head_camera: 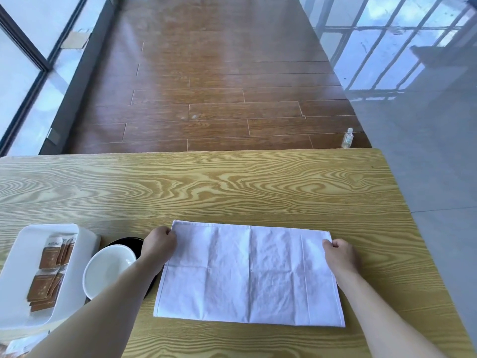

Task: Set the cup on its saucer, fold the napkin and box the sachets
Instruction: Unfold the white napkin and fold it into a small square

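Both hands pinch napkin's far corners: left hand (159, 242), right hand (339, 251) | napkin (247, 272) flat on table (232, 187) | we'd bring edges level, then crease.

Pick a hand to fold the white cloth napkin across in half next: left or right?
Probably either: the left hand and right hand each pinch a far corner of the white cloth napkin. Slight edge to right, since the left forearm lies over the white cup.
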